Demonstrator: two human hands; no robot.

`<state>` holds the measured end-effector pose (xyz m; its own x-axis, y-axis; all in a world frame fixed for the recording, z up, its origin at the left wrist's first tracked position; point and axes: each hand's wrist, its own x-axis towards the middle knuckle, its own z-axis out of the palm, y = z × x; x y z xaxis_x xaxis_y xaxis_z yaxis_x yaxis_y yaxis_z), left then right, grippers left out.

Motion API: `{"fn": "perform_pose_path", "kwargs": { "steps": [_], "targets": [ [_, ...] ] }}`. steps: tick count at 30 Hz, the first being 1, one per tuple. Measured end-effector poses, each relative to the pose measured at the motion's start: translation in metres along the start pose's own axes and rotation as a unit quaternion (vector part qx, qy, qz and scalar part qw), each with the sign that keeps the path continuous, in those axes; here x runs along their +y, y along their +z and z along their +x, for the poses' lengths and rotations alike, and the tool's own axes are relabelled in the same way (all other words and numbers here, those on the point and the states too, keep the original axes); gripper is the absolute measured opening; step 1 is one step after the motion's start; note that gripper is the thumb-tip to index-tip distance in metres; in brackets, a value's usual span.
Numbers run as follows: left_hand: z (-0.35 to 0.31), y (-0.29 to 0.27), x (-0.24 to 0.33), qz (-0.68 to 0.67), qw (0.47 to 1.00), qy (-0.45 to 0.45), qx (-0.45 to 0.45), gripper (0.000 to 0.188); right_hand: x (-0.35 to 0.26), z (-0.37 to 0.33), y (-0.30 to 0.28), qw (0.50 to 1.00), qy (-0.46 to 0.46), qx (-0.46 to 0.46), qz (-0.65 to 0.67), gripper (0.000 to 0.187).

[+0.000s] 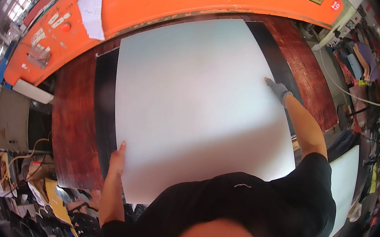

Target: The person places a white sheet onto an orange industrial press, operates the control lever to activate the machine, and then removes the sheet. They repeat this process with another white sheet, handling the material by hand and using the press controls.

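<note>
A large white sheet (pixel 188 90) lies across a black board or mat, whose dark strip (pixel 105 91) shows along both sides. My left hand (pixel 118 158), bare, grips the sheet's near left edge with the thumb on top; its other fingers are mostly hidden. My right hand (pixel 279 92) wears a grey glove with a bare fingertip showing. It holds the sheet's right edge, farther from me, and its remaining fingers are tucked out of sight. The shadow of my upper body falls over the near part of the sheet.
Beneath lies a worn red-brown table surface (pixel 70 129). An orange machine beam (pixel 132 3) spans the far side, with red buttons and a taped paper (pixel 91 12). Another pale sheet (pixel 344 185) stands at my right. Piled scraps (pixel 58 202) sit at lower left; a white cable hangs at right.
</note>
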<state>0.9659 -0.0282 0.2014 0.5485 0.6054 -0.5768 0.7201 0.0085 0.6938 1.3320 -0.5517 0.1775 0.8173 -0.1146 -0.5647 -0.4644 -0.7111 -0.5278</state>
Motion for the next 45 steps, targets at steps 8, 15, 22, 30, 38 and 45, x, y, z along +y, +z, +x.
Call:
{"fn": "perform_pose_path", "kwargs": {
  "steps": [8,15,22,30,38,45],
  "targets": [
    [-0.044,-0.013,-0.024,0.025,0.997,0.028,0.063,0.074,0.017,-0.052,-0.002,0.997,-0.061,-0.030,0.023,0.093],
    [-0.147,-0.003,-0.080,-0.003,0.993,-0.003,0.116,0.067,0.045,-0.078,0.008,0.993,-0.090,-0.071,0.038,0.089],
    [-0.235,-0.015,-0.156,-0.087,0.985,-0.030,0.144,0.063,0.044,-0.126,0.027,0.969,-0.202,-0.132,0.052,0.056],
    [-0.349,-0.044,-0.222,-0.082,0.958,-0.016,0.274,0.056,0.030,-0.199,0.064,0.926,-0.304,-0.207,0.083,0.063],
    [-0.514,-0.105,-0.382,-0.050,0.900,-0.031,0.431,0.042,0.025,-0.358,0.179,0.885,-0.320,-0.291,0.171,0.061],
    [-0.712,-0.106,-0.488,-0.092,0.807,-0.104,0.574,0.051,0.034,-0.505,0.334,0.791,-0.474,-0.386,0.004,0.065]
  ]
}}
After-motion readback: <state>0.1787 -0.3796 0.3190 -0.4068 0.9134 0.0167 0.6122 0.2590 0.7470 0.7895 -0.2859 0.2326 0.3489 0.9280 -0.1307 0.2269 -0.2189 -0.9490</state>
